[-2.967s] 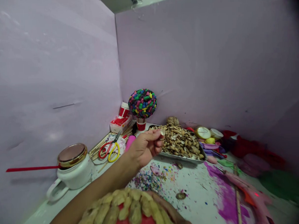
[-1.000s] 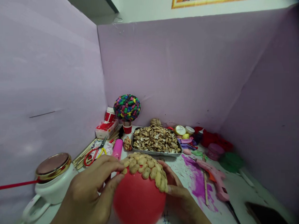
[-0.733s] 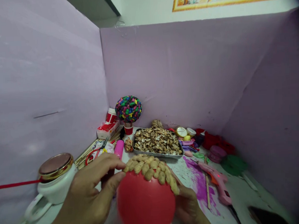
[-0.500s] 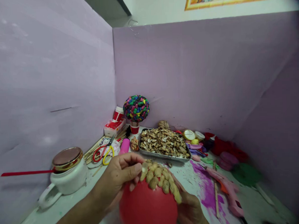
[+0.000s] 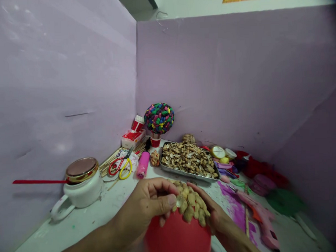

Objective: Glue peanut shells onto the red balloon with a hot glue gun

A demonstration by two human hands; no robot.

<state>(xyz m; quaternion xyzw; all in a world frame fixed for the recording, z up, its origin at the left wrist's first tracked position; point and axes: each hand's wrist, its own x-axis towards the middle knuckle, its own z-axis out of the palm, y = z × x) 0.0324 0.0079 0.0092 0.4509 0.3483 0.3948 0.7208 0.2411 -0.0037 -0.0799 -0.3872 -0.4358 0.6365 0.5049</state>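
Left hand (image 5: 148, 205): has come back from near the tray to the balloon; thumb and forefinger pinch a pale, glossy half peanut shell (image 5: 179, 201).
Right hand (image 5: 219, 216): curves around the right side, holding the balloon, fingers lying along the crust.
Smooth red rubber balloon (image 5: 178, 239): near, right of centre, between both hands; its lower front is bare.
Bumpy tan peanut-shell crust (image 5: 192, 200): caps the balloon's top; the pinched shell now sits at its left edge, so the cover appears about to grow by one piece. Whether that shell is stuck, I cannot tell.
Shallow silver metal tray (image 5: 189, 174): far, beyond the hands, heaped with shells.
Pink glue gun (image 5: 260, 214): right, lying on the table.
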